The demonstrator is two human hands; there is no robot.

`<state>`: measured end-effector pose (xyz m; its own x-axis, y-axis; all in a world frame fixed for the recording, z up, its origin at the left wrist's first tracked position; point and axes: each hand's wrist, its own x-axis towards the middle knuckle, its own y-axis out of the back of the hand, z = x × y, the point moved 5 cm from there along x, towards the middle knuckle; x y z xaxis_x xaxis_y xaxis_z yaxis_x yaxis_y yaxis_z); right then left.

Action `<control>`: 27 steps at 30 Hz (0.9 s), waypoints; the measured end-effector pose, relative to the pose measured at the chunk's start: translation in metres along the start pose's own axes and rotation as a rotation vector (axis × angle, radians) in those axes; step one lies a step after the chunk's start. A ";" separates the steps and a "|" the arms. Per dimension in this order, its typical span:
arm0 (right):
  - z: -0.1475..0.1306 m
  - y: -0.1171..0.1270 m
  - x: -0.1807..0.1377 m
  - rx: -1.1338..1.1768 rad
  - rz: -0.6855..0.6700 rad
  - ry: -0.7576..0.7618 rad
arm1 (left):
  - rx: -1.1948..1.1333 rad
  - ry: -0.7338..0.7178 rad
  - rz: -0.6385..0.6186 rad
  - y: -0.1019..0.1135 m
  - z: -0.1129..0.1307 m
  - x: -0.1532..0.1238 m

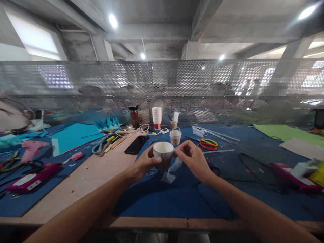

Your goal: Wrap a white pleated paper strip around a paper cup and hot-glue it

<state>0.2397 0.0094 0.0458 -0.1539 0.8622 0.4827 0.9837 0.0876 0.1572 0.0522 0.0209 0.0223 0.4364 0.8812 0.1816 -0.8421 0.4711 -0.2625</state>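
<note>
My left hand (143,163) is wrapped around a white paper cup (163,158), thumb on the near side and the open rim facing up. The cup's side looks covered in pale, streaky material, and its lower part is in shadow. Just right of the rim, my right hand (193,158) is closed in a pinch. A whitish see-through strip (169,177) hangs from near those fingertips and trails under the cup. Behind the cup stands a small basket-like cup (175,136) with an arched handle.
Scissors with red and yellow handles (209,144) lie right of the hands. A black phone (136,144) rests at left, beside pliers and other tools. Stacked paper cups (157,118) and a brown jar (134,116) stand before the mesh partition. Cables and a purple power strip (295,177) lie right.
</note>
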 end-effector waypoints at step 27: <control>-0.001 0.001 0.000 0.067 0.043 0.040 | 0.025 -0.018 -0.002 0.008 -0.007 0.004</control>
<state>0.2405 0.0089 0.0468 -0.1140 0.8454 0.5219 0.9932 0.0854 0.0785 0.0495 0.0288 0.0148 0.4326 0.8792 0.1995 -0.8490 0.4717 -0.2380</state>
